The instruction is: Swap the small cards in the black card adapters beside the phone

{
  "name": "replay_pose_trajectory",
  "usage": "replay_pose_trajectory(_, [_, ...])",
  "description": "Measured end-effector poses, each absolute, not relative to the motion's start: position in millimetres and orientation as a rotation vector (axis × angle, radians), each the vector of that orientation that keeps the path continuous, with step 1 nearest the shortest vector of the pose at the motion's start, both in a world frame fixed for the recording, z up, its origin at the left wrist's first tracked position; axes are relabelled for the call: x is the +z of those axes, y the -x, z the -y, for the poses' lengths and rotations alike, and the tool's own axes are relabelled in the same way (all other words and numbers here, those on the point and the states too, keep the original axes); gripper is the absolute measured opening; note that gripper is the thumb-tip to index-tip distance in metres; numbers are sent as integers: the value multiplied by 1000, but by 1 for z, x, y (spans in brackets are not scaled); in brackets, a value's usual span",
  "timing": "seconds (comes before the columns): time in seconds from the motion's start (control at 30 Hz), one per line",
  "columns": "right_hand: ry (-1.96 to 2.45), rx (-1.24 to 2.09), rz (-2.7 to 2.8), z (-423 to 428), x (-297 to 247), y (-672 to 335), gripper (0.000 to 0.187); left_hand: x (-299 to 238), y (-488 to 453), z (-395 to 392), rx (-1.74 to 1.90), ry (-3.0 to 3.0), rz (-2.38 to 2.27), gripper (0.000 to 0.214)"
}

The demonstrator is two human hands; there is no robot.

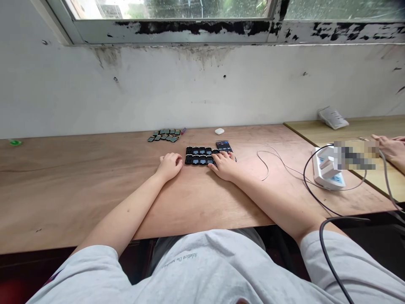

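Between the person's two hands, small black cases [196, 160] lie in two close rows on the wooden counter [79, 181]. As far as I can judge, the lining-up looks largely done: several cases show blue-grey faces, those at the left end look plain black, and the right end is covered. Dark green plates [163, 137] lie grouped beyond the cases to the left, with no hand on them, so they seem still to be dealt with.

The left hand [170, 166] rests just left of the cases, its grip loosely curled; whether it has hold of anything I cannot tell. The right hand [225, 166] lies palm down over the cases' right end, its grip slack and fingers spread, clasping nothing visible.

Behind the cases, to the right, are a phone [224, 145] and a small white box [219, 131]. Well to their right sits a white power strip [325, 179]. Past the cases stands a stained white wall [158, 93] under a window [177, 10] with peeling black paint.
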State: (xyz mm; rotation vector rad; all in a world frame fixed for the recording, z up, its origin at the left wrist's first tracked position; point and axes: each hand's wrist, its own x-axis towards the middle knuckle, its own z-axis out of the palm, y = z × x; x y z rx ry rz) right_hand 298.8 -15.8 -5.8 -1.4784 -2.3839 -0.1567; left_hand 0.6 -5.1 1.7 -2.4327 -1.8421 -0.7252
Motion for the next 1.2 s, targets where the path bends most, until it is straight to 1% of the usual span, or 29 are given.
replay_pose_trajectory(0.3, [1455, -267, 2339, 29, 6, -296, 46, -2, 1, 2, -726, 2446, 1827, 23])
replay_pose_trajectory(0.8, [1469, -415, 2291, 37, 8, -291, 47, 1, 4, 3, -709, 2472, 1845, 23])
replay_pose_trajectory(1.03, [1508, -347, 2430, 38, 9, -290, 52, -1, 5, 1, -708, 2479, 1838, 23])
replay_pose_trajectory(1.2, [1386, -327, 2534, 42, 11, -289, 51, -2, 5, 2, -723, 2475, 1814, 24])
